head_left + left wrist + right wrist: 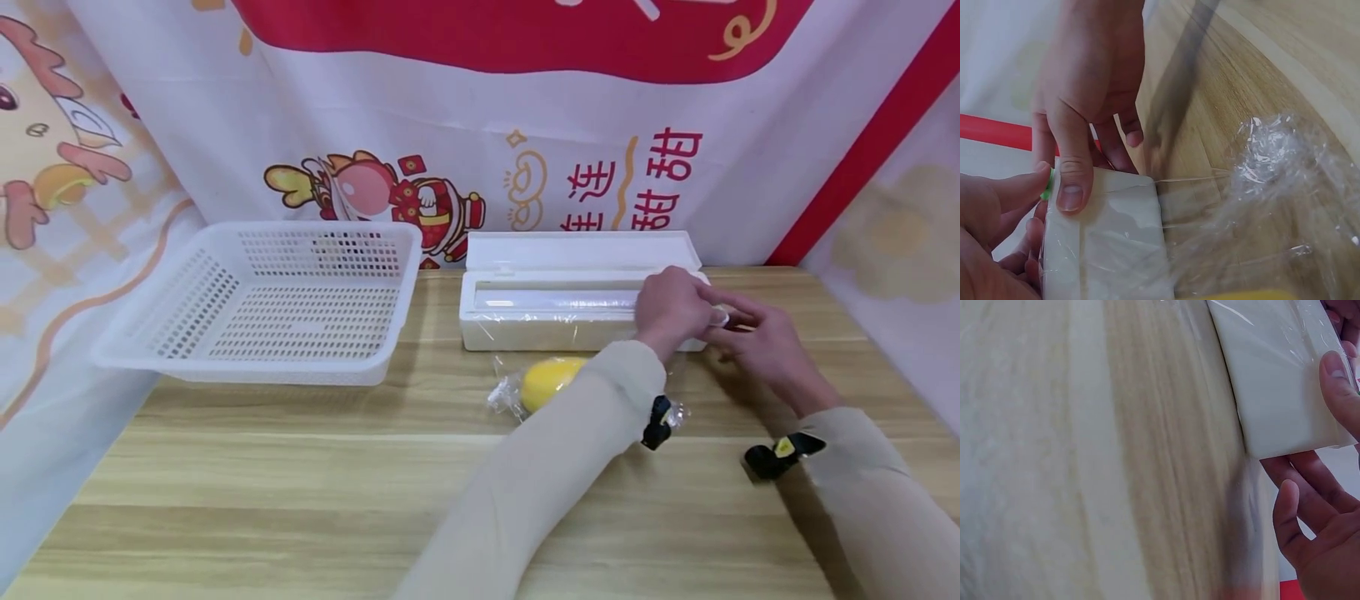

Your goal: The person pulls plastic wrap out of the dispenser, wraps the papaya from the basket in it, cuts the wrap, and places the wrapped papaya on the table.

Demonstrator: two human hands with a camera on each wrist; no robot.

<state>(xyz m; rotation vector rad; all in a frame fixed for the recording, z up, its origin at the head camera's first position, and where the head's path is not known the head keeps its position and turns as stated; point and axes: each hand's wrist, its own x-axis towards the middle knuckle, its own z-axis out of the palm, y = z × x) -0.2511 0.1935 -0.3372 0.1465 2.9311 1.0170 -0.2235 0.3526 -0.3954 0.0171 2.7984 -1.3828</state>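
Observation:
A long white cling film dispenser box [555, 333] lies at the back of the table, its lid [581, 252] raised and a film roll [555, 300] inside. My right hand [768, 346] grips the box's right end, thumb on the front face and fingers around the end. Beside it, my left hand [675, 304] has its thumb and fingers at a small green piece [1047, 186] on the box edge and seems to pinch it. Clear film [1272, 156] stretches down from the box front. It lies about a yellow, rounded object [551, 382], partly hidden behind the left forearm.
A white perforated plastic basket [375, 367] stands at the left of the wooden table [262, 483]. Printed cloth [420, 108] hangs right behind the box and basket, and also along both sides.

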